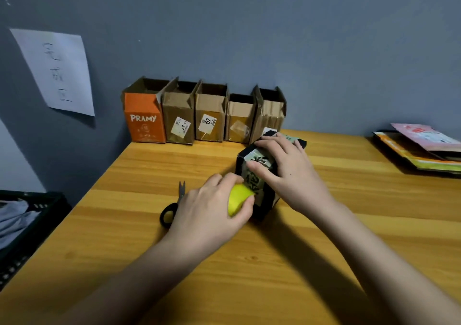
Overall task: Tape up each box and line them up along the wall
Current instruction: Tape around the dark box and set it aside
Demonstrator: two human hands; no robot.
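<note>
A small black box [268,200] with a pale printed label lies on the wooden table [324,249] in the middle of the view. My right hand [287,172] rests on top of it with fingers spread, the thumb pressing on its near face. My left hand [209,212] grips a yellow roll of tape [238,200] held against the box's near left side. Several open cardboard boxes [209,115] stand in a row against the grey wall, with an orange box [144,120] at the row's left end.
Black-handled scissors [172,207] lie on the table just left of my left hand. A stack of flattened colourful boxes [419,152] sits at the right edge. A dark crate [37,220] with cloth stands left of the table. A paper sheet [58,72] hangs on the wall.
</note>
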